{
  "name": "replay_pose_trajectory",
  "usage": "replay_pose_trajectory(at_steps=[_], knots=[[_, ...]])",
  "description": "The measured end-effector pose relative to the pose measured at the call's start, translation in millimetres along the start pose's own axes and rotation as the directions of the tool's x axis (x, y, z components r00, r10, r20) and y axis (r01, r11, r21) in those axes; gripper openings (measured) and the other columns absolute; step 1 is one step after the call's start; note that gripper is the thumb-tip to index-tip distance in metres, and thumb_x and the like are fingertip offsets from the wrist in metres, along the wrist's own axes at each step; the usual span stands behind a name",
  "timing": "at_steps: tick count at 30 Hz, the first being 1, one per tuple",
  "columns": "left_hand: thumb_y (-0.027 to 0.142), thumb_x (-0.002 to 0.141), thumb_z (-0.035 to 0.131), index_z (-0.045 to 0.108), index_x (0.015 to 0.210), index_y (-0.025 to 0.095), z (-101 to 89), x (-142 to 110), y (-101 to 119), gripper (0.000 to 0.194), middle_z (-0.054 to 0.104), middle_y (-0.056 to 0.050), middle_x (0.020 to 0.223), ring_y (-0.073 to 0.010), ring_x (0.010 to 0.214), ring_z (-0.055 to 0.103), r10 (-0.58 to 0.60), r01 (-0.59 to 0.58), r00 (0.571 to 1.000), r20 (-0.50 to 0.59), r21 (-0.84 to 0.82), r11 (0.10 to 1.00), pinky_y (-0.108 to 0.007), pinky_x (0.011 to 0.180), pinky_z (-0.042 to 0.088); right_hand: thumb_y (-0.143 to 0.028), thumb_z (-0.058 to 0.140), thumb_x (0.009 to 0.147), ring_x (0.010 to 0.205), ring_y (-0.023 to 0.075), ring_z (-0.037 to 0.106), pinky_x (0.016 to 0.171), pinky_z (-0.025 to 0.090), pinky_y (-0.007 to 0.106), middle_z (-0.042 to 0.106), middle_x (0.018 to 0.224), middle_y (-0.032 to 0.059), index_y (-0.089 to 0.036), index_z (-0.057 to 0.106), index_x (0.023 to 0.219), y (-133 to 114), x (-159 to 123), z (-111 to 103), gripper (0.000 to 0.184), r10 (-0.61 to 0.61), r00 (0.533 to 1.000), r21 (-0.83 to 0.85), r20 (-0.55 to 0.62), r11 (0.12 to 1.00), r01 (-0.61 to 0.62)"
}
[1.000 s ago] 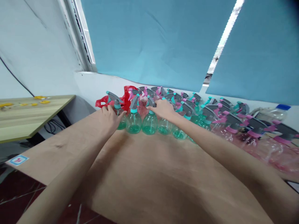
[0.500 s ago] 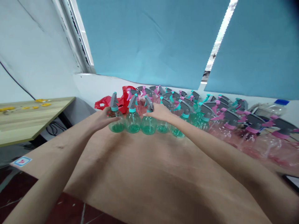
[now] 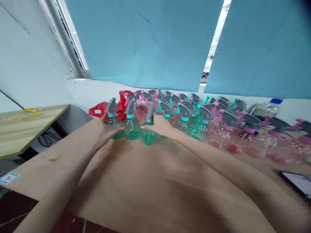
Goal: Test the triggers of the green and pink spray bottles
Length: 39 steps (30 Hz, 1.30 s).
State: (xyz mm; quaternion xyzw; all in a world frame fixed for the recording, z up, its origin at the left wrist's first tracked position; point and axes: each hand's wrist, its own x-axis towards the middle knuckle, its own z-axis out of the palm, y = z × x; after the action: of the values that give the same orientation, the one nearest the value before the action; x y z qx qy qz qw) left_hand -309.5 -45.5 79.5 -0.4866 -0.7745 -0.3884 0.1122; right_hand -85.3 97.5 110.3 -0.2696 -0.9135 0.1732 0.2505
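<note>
My left hand (image 3: 103,132) is cupped around the leftmost green spray bottle (image 3: 117,124), its thumb across the front and its fingers at the far left side, partly hidden. Beside it, a second green spray bottle (image 3: 132,127) stands upright between my two hands, untouched as far as I can see. My right hand (image 3: 162,125) grips a third green spray bottle (image 3: 149,137) from the right, thumb in front and the other fingers hidden behind. That bottle sits slightly nearer to me than its neighbours. All three have grey trigger heads and turquoise collars.
More green spray bottles (image 3: 200,129) and pink spray bottles (image 3: 224,137) crowd the back and right of the wooden table (image 3: 136,181). A red plastic bag (image 3: 98,108) lies behind my left hand. At right is a phone-like device (image 3: 295,183). Another table (image 3: 46,119) holds yellow pieces.
My right hand has drawn the third bottle a little towards me, out of line with its neighbours. The left hand's thumb has shifted slightly over its bottle. The view has turned right.
</note>
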Motion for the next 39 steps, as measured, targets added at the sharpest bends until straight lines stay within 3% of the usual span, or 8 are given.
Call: replay_pose_trajectory(at_steps=[4,7,10,12,15,19,28,39], knots=[[0.052,0.079,0.058,0.041,0.126,0.016,-14.1,-33,10,0.062,0.049,-0.015,0.129,-0.0434,0.131,0.035,-0.053,0.055,0.998,-0.033,0.081,0.995,-0.061,0.11,0.023,-0.062,0.062,0.078,0.102,0.0346,0.062,0.078,0.051,0.043,0.063,0.115,0.0181,-0.013,0.054,0.113,0,-21,-4,0.061,-0.015,1.0,-0.03,-0.007,0.999,0.015],[0.056,0.082,0.055,0.052,0.112,0.02,-14.8,-55,35,0.047,0.059,-0.013,0.116,-0.0386,0.117,0.051,-0.029,0.025,0.998,0.059,0.061,0.998,-0.056,0.101,0.04,-0.07,0.053,0.079,0.098,0.034,0.064,0.075,0.051,0.042,0.063,0.112,0.0174,-0.014,0.055,0.111,0,-43,-8,0.064,-0.047,0.999,-0.1,-0.017,0.994,0.045],[0.06,0.079,0.059,0.055,0.111,0.026,-4.9,-68,79,0.047,0.064,-0.006,0.115,-0.0291,0.108,0.061,0.08,-0.069,0.966,0.244,-0.05,0.996,-0.041,0.088,0.053,-0.07,0.048,0.082,0.093,0.0324,0.065,0.072,0.051,0.04,0.065,0.106,0.0159,-0.015,0.056,0.106,-1,-67,-15,0.061,-0.057,0.998,-0.174,-0.033,0.984,0.05],[0.055,0.081,0.061,0.047,0.126,0.025,4.6,-72,114,0.056,0.057,-0.008,0.129,-0.0276,0.119,0.055,0.203,-0.126,0.897,0.392,-0.215,0.968,-0.042,0.096,0.049,-0.064,0.05,0.084,0.094,0.0311,0.065,0.072,0.051,0.039,0.065,0.103,0.0148,-0.015,0.057,0.104,-1,-83,-20,0.054,-0.069,0.997,-0.188,-0.044,0.98,0.059],[0.049,0.08,0.067,0.045,0.128,0.023,19.4,-73,166,0.059,0.056,-0.008,0.129,-0.0267,0.119,0.054,0.33,-0.161,0.854,0.402,-0.399,0.903,-0.042,0.1,0.045,-0.051,0.057,0.082,0.095,0.0286,0.063,0.07,0.05,0.036,0.066,0.101,0.0128,-0.015,0.057,0.103,1,-105,-28,0.041,-0.092,0.995,-0.19,-0.048,0.978,0.082],[0.042,0.086,0.061,0.053,0.119,0.023,38.8,-73,210,0.039,0.064,-0.006,0.117,-0.0248,0.109,0.06,0.328,-0.09,0.872,0.364,-0.54,0.837,-0.04,0.095,0.047,-0.056,0.061,0.077,0.089,0.0269,0.065,0.066,0.05,0.034,0.068,0.095,0.0108,-0.015,0.058,0.103,9,-129,-36,0.049,-0.076,0.993,-0.174,-0.088,0.983,0.06],[0.032,0.087,0.056,0.062,0.104,0.019,77.8,-77,238,0.022,0.068,-0.003,0.101,-0.0186,0.089,0.063,0.298,-0.06,0.906,0.3,-0.607,0.792,-0.03,0.08,0.05,-0.076,0.047,0.078,0.099,0.032,0.065,0.078,0.054,0.045,0.067,0.108,0.0162,-0.011,0.052,0.12,60,-177,-43,0.077,-0.105,0.99,-0.05,-0.092,0.994,0.1],[0.022,0.081,0.052,0.065,0.105,0.02,100.2,-63,250,0.028,0.069,-0.002,0.092,-0.0173,0.075,0.061,0.347,-0.033,0.869,0.352,-0.659,0.752,-0.033,0.078,0.05,-0.039,0.052,0.094,0.115,0.0265,0.059,0.096,0.05,0.045,0.064,0.123,0.0134,-0.017,0.061,0.116,151,-204,-26,0.033,-0.071,0.997,-0.045,-0.043,0.997,0.069]])
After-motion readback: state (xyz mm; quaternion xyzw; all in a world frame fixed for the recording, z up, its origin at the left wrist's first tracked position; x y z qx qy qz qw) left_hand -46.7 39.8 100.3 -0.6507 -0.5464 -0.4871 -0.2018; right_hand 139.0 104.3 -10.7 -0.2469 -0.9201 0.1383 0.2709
